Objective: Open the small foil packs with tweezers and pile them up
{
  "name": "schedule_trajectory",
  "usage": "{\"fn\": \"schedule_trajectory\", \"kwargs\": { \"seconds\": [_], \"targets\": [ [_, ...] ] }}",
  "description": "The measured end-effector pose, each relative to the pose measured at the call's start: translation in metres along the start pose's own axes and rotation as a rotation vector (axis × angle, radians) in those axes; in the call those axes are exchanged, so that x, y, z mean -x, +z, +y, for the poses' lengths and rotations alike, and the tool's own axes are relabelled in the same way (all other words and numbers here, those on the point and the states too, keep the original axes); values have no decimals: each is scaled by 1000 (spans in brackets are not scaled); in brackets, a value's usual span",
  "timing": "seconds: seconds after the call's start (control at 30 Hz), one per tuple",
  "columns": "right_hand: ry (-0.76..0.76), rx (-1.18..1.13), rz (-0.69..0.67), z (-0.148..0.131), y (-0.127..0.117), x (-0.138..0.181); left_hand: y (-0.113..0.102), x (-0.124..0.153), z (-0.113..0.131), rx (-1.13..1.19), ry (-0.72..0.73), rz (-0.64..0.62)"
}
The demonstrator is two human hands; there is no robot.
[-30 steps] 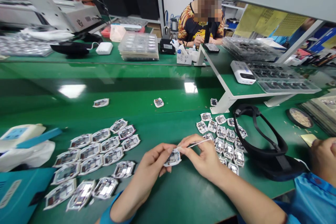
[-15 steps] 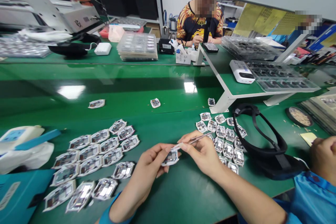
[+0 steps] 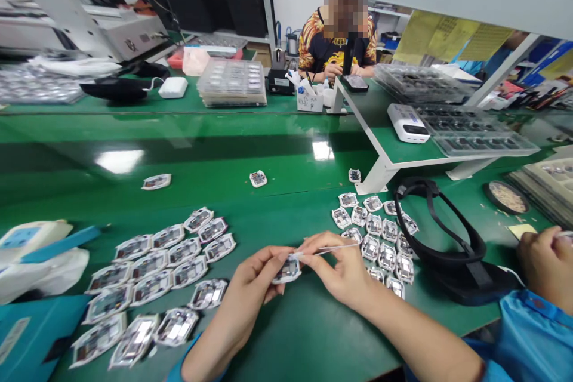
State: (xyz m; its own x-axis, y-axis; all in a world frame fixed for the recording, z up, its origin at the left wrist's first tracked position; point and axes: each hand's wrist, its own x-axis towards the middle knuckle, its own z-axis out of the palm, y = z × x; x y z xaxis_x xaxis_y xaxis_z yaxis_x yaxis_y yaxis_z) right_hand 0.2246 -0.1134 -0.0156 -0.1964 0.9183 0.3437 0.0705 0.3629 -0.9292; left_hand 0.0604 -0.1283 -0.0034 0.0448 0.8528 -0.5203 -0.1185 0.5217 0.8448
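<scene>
My left hand (image 3: 253, 286) pinches a small white-framed electronic part (image 3: 287, 269) just above the green bench. My right hand (image 3: 342, 271) grips thin metal tweezers (image 3: 333, 248) whose tip touches the top edge of that part. Several similar parts lie in a group (image 3: 156, 271) to the left of my hands. Another group of smaller ones (image 3: 378, 236) lies to the right, close behind my right hand.
A black headband-like device (image 3: 443, 245) lies right of the parts. A co-worker's hand (image 3: 544, 265) and blue sleeve sit at far right. A white-and-blue device (image 3: 33, 248) is at left. Clear trays (image 3: 233, 80) and a seated person (image 3: 335, 42) are across the green belt (image 3: 201, 149).
The view drifted slightly left and down. My hands kept the part and tweezers together, the tweezers tilting a little against the part. The co-worker's hand at right rose slightly.
</scene>
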Motion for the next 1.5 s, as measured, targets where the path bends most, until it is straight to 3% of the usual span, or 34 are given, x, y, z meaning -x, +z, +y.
{"fn": "schedule_trajectory", "kwargs": {
  "seconds": [0.23,0.5,0.87,1.13,1.37,1.5],
  "targets": [
    [83,-22,81,1,3,0,-5,-1,-4,-80,92,-64],
    [-54,17,39,0,3,2,-1,-2,-4,-36,121,-31],
    [-28,-42,83,3,6,1,-1,-2,-8,42,119,-24],
    [-60,147,111,3,2,-1,-7,-11,-8,-115,242,-147],
    [-194,156,126,0,4,4,-15,-38,-4,-421,442,-156],
    [-274,150,121,-2,7,6,-16,-66,14,-629,546,-62]
  ]
}}
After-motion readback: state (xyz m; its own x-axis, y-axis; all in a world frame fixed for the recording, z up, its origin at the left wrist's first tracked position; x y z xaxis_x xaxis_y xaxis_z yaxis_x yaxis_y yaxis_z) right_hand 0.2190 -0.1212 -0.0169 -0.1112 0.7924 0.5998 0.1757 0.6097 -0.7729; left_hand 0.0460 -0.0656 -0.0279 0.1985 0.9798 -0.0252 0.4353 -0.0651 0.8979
